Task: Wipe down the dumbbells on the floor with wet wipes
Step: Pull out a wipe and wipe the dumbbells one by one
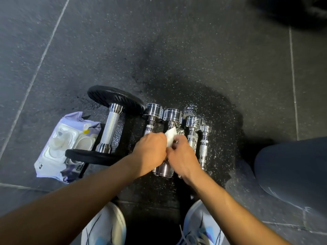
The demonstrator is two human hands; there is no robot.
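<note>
Several chrome dumbbells lie side by side on the dark rubber floor, with a larger black-plated dumbbell to their left. My left hand and my right hand meet over the middle chrome dumbbell, both pinching a small folded white wet wipe between them. The hands hide the handles of the two middle dumbbells. A lilac pack of wet wipes lies on the floor at the left, its flap lid open.
The floor around the chrome dumbbells glistens wet. My two white-and-blue shoes stand at the bottom edge. A knee in grey fabric fills the right side. A dark round object sits at the top right.
</note>
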